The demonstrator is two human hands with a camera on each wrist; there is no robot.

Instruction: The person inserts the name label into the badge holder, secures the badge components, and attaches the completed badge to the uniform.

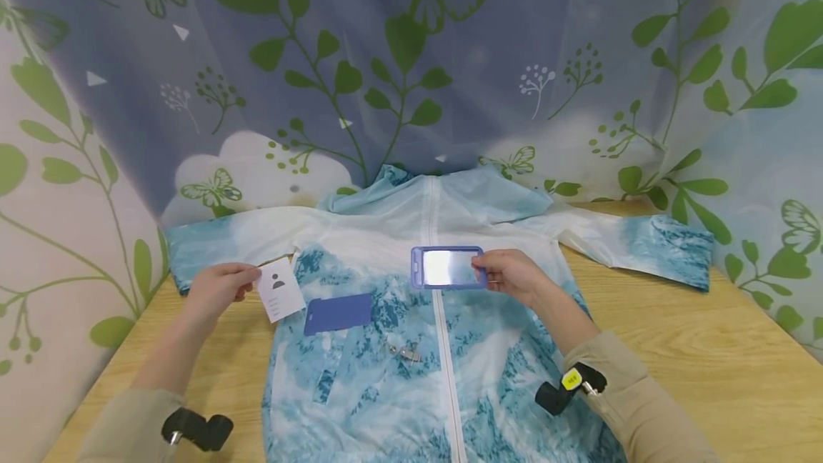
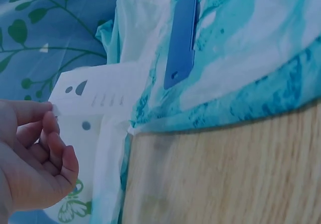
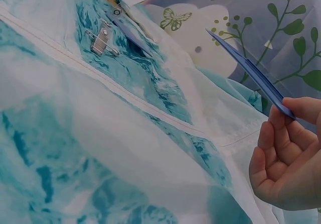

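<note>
My left hand [image 1: 221, 290] pinches a white ID card [image 1: 281, 290] by its upper left edge; the card bears a dark person icon and a few lines of text. In the right hand [image 1: 514, 275] is a blue badge holder frame [image 1: 416, 279] with a shiny clear window, gripped by its right end above the jacket. A flat blue cover piece [image 1: 338, 314] lies on the jacket [image 1: 386, 406], just right of the card. Near the zipper rests a metal badge clip with a pin [image 3: 102, 40]. Both held things are off the jacket's surface.
The blue and white zip jacket is spread over a wooden table [image 1: 694, 349], sleeves stretched to both sides. A curtain [image 1: 489, 56] with leaf and butterfly prints hangs behind and at the sides. Black camera mounts [image 1: 196, 429] sit on both sleeved wrists.
</note>
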